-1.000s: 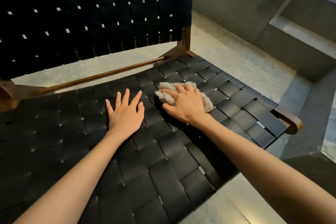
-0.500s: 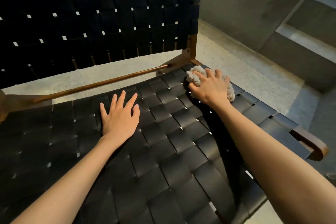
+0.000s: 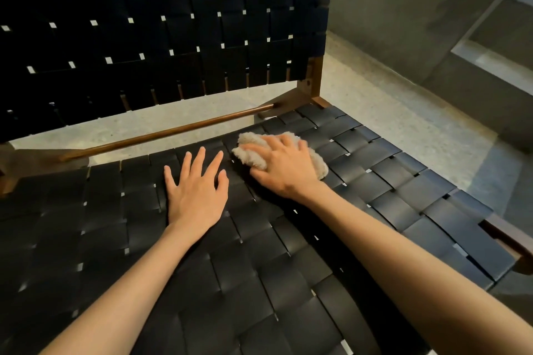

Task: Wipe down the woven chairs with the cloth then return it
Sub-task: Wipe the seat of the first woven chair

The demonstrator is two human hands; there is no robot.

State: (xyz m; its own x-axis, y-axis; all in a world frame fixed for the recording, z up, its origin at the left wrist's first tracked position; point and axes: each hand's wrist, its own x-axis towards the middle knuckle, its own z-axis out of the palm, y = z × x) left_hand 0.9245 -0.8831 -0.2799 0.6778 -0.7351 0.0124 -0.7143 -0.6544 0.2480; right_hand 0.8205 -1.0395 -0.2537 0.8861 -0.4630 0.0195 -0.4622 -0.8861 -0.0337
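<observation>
As the cloth (image 3: 250,153) is drawn back from the woven seat (image 3: 383,184) corner by the gripping right hand (image 3: 284,168), the left hand (image 3: 196,194) is kept flat, wiping unfinished.

the chair seat (image 3: 259,282) is black, its wide straps crossed in a basket-weave check; the backrest (image 3: 161,37) is black, same weave, with small pale gaps. the frame rail (image 3: 173,131) is reddish-brown wood. the cloth (image 3: 253,150) is fluffy beige. the floor (image 3: 389,112) is speckled grey.
</observation>
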